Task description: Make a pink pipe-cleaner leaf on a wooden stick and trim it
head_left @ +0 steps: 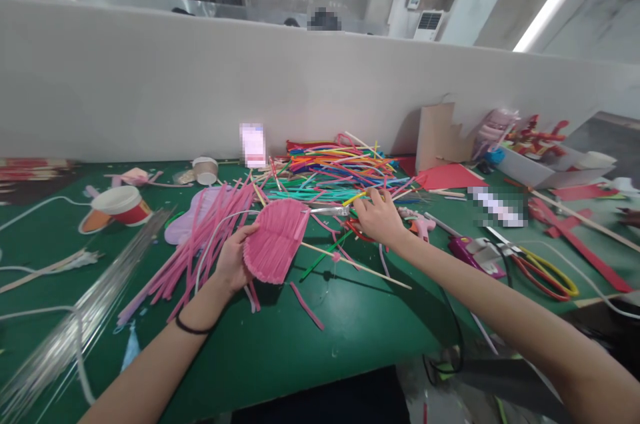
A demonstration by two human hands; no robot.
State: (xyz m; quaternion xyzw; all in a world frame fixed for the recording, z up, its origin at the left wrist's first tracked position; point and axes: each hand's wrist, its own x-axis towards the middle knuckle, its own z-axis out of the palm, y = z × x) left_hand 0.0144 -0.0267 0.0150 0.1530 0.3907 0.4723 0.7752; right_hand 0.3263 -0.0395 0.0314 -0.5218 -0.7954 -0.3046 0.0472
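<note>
My left hand (234, 257) is closed around the left edge of a pink fan-shaped piece (277, 241) with a ridged, fuzzy surface, which looks made of pipe cleaners. A thin wooden stick (373, 269) runs from it toward the lower right, with a small pink knot (337, 257) on it. My right hand (377, 216) grips scissors (330, 211) with yellow and red handles. Their silver blades point left and end at or near the fan's upper right edge; whether they touch it I cannot tell. Pink pipe cleaners (200, 257) lie under and beside my left wrist.
Many-coloured pipe cleaners (340, 171) are heaped behind my hands. Clear thin rods (100, 297) and a paper cup (123, 204) lie left. On the right are a pink glue gun (423, 227), a purple power strip (475, 257), other scissors (540, 271) and a white box (545, 167).
</note>
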